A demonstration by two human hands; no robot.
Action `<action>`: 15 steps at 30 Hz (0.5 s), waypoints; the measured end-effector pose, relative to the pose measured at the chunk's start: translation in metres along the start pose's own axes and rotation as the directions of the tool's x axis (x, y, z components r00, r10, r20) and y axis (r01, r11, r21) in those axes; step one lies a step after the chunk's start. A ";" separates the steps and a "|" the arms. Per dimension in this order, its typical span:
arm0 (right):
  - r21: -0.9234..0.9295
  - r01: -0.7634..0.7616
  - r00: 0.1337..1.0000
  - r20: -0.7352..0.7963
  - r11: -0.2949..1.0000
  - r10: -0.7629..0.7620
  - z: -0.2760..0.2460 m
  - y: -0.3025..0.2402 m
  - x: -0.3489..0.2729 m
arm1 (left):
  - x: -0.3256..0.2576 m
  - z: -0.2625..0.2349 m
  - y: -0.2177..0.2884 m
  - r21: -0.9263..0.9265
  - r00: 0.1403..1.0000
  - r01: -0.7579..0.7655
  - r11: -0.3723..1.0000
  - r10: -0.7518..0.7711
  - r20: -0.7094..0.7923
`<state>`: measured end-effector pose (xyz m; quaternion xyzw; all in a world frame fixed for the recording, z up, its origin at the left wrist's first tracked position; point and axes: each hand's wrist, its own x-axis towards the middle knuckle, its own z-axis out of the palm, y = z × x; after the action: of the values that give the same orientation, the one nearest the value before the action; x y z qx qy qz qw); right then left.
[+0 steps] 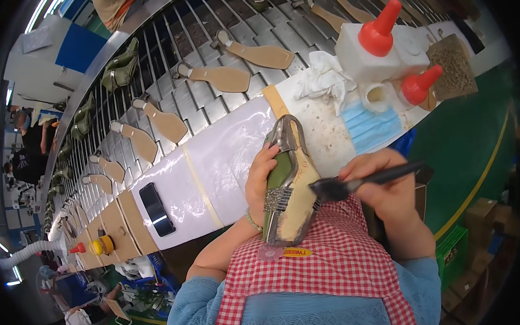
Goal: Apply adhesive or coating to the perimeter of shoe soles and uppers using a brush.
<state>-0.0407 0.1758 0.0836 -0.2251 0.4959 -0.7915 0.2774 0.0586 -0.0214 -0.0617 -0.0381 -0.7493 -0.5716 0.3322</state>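
Left hand (pixel 261 177) wraps around the side of a green shoe (pixel 287 184), held sole-up over the person's red checked apron (pixel 319 260), toe pointing far, heel near the chest. The shoe sits in front of the near edge of the white work table (pixel 213 160). Right hand (pixel 388 190) grips a black brush (pixel 362 181) closed in the fist, bristles touching the right edge of the beige insole bottom (looks shiny along the rim).

On the table, far right: two white glue bottles with red nozzle caps, the big one (pixel 372 42) farther, the smaller one (pixel 414 85) nearer, with a small white pot (pixel 376 95) between them. A white rag (pixel 323 77) lies left of the bottles, a blue face mask (pixel 368 126) just near of the pot. A black phone (pixel 156 209) lies flat on the left part of the table.

Beyond the table runs a slatted conveyor (pixel 178 46) carrying beige insoles on lasts (pixel 220 77), with green shoe uppers (pixel 119 67) along its far rail. Other people at the far left edge, too small to tell what they hold.
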 end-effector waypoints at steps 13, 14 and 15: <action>-0.630 0.287 0.958 0.198 0.722 -0.208 0.034 0.000 -0.003 | -0.003 -0.005 0.006 0.012 0.988 0.020 1.000 -0.018 -0.154; -0.631 0.285 0.958 0.196 0.722 -0.208 0.036 0.001 -0.004 | -0.002 -0.009 0.008 0.010 0.998 0.032 0.999 -0.031 -0.058; -0.593 0.318 0.946 0.245 0.740 -0.210 0.037 0.001 -0.004 | -0.002 -0.011 0.009 0.010 0.998 0.043 0.999 -0.044 0.039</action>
<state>-0.0139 0.1531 0.0972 -0.4358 0.6685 -0.5924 0.1109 0.0692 -0.0275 -0.0540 -0.0313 -0.7588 -0.5746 0.3053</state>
